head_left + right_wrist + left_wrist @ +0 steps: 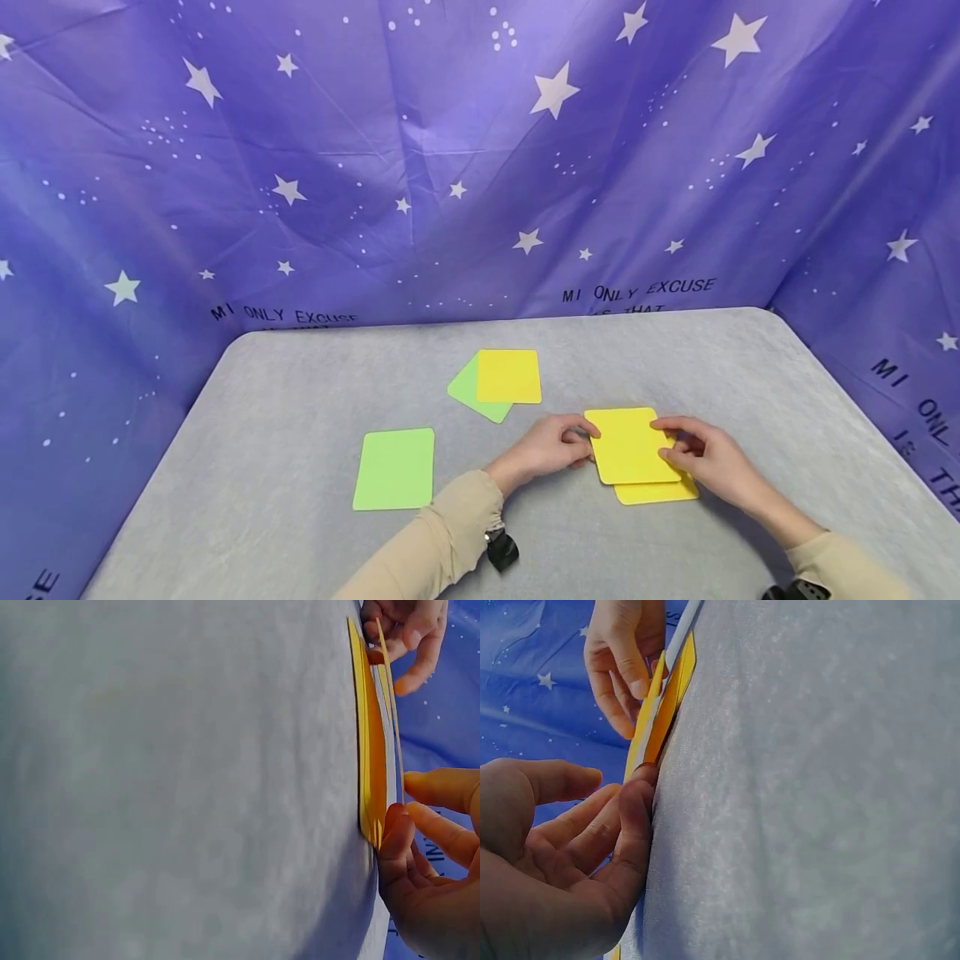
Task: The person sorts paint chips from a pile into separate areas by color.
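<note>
A yellow square card (628,446) lies tilted over other yellow cards (656,493), whose lower edge shows beneath it. In both wrist views the top card stands slightly apart from those below. My left hand (553,446) has its fingertips at the card's left edge, fingers bent. On the opposite side my right hand (708,458) pinches the right edge between its fingertips. Seen edge-on in the right wrist view, the top card (395,727) spans from one hand to the other, with the stacked cards (367,750) close to the table.
A green card (395,469) lies left of my left hand on the grey table (285,400). Farther back, a yellow card (510,375) overlaps another green card (468,392). A purple star-patterned curtain (450,167) hangs behind the table and along its sides.
</note>
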Action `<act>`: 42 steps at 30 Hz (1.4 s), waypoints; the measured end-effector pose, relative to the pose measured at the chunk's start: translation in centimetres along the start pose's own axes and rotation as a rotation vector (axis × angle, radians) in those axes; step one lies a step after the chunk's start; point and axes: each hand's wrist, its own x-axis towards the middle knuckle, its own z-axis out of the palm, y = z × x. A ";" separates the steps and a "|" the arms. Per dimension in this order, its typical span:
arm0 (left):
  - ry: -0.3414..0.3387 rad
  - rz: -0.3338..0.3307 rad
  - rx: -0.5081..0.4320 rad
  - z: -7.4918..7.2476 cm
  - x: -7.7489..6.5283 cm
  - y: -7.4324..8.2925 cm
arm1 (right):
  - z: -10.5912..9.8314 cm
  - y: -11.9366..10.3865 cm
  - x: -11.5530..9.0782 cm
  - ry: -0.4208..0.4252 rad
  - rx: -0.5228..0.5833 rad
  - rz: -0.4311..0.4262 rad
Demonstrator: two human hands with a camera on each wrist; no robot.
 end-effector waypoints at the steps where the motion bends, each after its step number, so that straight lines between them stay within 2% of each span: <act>1: -0.004 0.001 0.010 0.0 0.0 0.1 | -0.1 0.1 -0.1 0.009 -0.030 -0.013; 5: -0.017 0.016 0.018 -0.1 -0.2 0.1 | -0.3 0.4 -0.4 0.037 -0.120 -0.073; 8: -0.024 0.026 0.019 -0.1 -0.3 0.0 | -0.4 0.6 -0.6 0.029 -0.132 -0.091; 16: -0.038 0.010 0.000 -0.3 -0.3 -0.1 | -0.6 0.9 -0.3 -0.012 -0.196 -0.029; 21: -0.039 0.007 -0.033 -1.1 -0.9 -0.3 | -0.6 0.8 -0.3 -0.007 -0.209 -0.027; 28: 0.027 -0.012 -0.087 -2.6 -1.2 -0.9 | 0.0 -0.3 0.5 0.041 -0.145 -0.061; 35: 0.086 0.009 -0.079 -4.1 -1.2 -1.1 | 1.1 -1.6 1.9 0.044 -0.057 -0.050; 39: 0.128 0.024 -0.036 -5.3 -1.3 -1.3 | 1.9 -2.1 2.3 0.061 -0.012 -0.090; 42: 0.192 0.044 0.065 -6.4 -1.3 -1.5 | 2.5 -2.6 2.6 0.053 0.020 -0.099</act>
